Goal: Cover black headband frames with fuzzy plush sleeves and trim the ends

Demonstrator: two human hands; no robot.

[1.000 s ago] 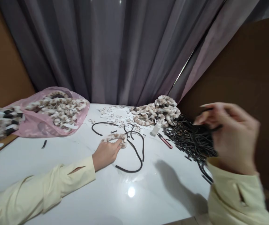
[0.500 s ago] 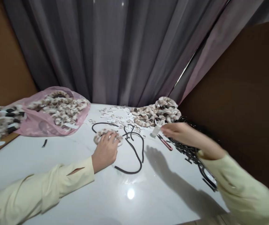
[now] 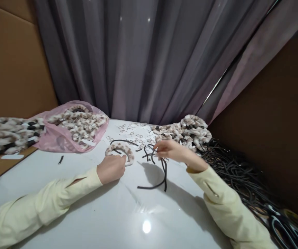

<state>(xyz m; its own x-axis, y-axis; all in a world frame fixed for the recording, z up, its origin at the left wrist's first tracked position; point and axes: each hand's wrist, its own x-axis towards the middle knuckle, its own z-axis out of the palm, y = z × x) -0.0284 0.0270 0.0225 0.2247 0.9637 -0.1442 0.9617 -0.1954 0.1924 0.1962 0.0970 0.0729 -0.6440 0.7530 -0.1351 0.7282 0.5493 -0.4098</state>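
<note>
In the head view, my left hand point(image 3: 111, 168) is closed on the near side of a fluffy white-and-brown ring point(image 3: 129, 153), which lies against the table. To its right, my right hand point(image 3: 171, 151) pinches a bent black cord point(image 3: 165, 173) near its top; the lower ends of the cord hang or rest over the white surface. The fingertips are slightly blurred. Short black cord pieces point(image 3: 146, 157) lie just left of those fingers. Another curved black cord point(image 3: 124, 140) passes behind the ring.
A pink plastic bag point(image 3: 57, 138) of fluffy rings stands at the left, more rings point(image 3: 6, 135) beside it. Small loops and white tags point(image 3: 132, 130) lie at the back near a fluffy pile point(image 3: 195, 133). A mass of black cords point(image 3: 242, 180) lines the right edge.
My right hand has moved left from beside the small white object and now holds the black cord. My left hand has shifted its grip to the ring's near edge.
</note>
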